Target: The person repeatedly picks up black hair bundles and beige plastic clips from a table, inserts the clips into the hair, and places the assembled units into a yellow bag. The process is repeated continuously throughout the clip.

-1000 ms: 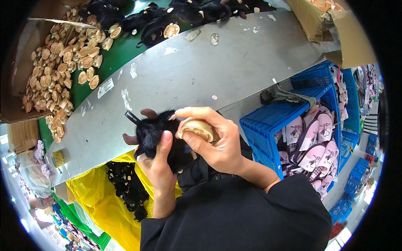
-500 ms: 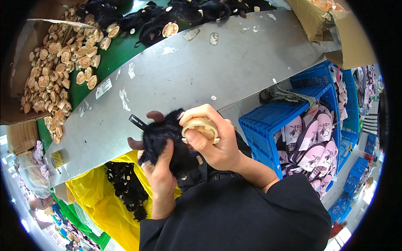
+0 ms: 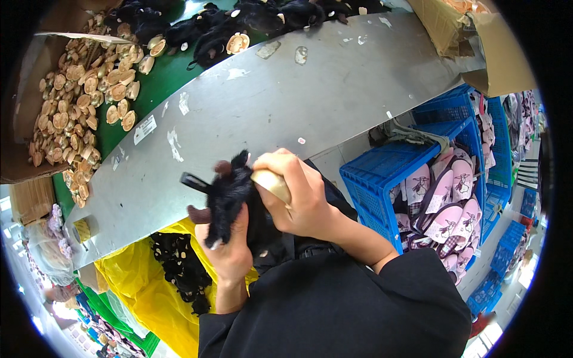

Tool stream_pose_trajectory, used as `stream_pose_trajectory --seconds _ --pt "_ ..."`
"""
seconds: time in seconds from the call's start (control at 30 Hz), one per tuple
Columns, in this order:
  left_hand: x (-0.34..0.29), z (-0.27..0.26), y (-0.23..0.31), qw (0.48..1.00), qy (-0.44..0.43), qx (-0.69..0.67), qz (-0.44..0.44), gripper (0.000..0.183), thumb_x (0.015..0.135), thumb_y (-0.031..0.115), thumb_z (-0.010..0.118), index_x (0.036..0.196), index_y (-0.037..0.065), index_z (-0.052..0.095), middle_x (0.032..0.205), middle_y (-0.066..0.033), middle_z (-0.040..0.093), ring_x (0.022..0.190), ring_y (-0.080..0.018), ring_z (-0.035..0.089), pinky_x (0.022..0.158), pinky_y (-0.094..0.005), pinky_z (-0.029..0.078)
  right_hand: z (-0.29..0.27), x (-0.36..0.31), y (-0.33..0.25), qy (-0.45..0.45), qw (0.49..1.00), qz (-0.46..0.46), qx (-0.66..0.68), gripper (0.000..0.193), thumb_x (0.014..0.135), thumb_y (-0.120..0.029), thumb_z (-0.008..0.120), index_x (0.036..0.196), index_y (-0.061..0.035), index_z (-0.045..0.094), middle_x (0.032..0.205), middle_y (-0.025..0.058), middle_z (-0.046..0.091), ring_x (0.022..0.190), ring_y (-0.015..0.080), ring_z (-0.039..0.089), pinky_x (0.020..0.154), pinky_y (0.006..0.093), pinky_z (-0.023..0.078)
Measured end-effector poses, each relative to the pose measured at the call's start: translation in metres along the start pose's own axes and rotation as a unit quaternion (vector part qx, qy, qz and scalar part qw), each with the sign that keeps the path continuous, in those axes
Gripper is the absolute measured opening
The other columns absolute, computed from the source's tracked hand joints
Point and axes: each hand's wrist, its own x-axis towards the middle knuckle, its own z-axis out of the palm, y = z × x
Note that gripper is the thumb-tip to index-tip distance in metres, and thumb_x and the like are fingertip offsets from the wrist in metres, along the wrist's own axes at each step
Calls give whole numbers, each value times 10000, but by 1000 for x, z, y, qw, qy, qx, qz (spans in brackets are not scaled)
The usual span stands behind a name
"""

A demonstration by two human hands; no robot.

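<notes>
Black plush (image 3: 230, 194) is gripped by the left hand (image 3: 231, 258): fingers closed around its lower part, thumb laid up along the near side. Plush is held upright in front of the body, by the near edge of the bench (image 3: 286, 101); its outline is slightly blurred. Two brown horns (image 3: 199, 215) and a dark tag (image 3: 196, 182) are pointed leftward from it.

Gold shell (image 3: 274, 184) is grasped by the right hand (image 3: 301, 197), fingers bent over its top, smooth rounded side exposed. Shell is held at the right side of the plush; whether contact is made cannot be told.

At left, a heap of loose shells (image 3: 74, 119) is spilled from a carton (image 3: 21, 143) onto a green surface (image 3: 164, 80). Along the far side, black plush pieces (image 3: 259, 17) are laid in a row, with a single shell (image 3: 237, 43) placed hollow side up beside them. A tape roll (image 3: 82, 229) is set at the bench's left end. Below, more black pieces (image 3: 179, 268) are contained in a yellow bag (image 3: 128, 286). At right, pink slippers (image 3: 455, 203) are stacked in a blue crate (image 3: 382, 179).
</notes>
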Motion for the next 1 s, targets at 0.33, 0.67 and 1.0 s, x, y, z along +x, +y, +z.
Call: stream_pose_trajectory --seconds 0.33,0.67,1.0 --pt "6 6 2 996 1 -79 -45 147 1005 74 655 1087 -36 706 1012 -25 707 917 -83 605 835 -248 468 0 0 3 -80 996 -3 29 517 1004 -397 594 1337 -18 482 1168 242 609 948 415 650 853 477 531" --pt "13 -6 -9 952 -18 -280 -119 414 1074 130 494 1475 78 405 1444 -165 521 1338 -390 553 1110 -494 470 -32 12 2 31 973 183 137 372 918 -399 721 961 -51 595 734 12 539 601 78 476 550 235 381" --pt "19 -6 -7 923 58 -333 -183 445 1109 340 423 1449 58 479 1416 -132 592 1264 -276 612 1096 -435 489 -11 6 -25 -62 805 318 496 480 850 -421 660 1054 -84 386 710 24 415 586 100 363 526 259 364"
